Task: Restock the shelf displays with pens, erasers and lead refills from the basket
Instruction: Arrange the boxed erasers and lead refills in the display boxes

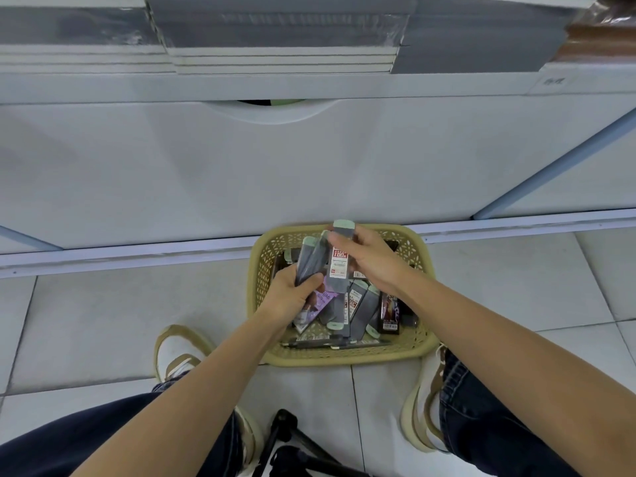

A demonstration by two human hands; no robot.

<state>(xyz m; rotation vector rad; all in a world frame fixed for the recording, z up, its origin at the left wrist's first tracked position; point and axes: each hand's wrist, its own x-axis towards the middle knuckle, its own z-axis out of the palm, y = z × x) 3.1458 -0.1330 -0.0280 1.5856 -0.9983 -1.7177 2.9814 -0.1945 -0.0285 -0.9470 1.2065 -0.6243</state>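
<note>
Restocking at the gathering stage: over the basket (344,360) on the floor (103,321), left hand (292,292) grips a bundle of packs (309,259), right hand (373,261) pinches a single pack (339,266), likely bound next for the shelf (309,86) beyond.
</note>
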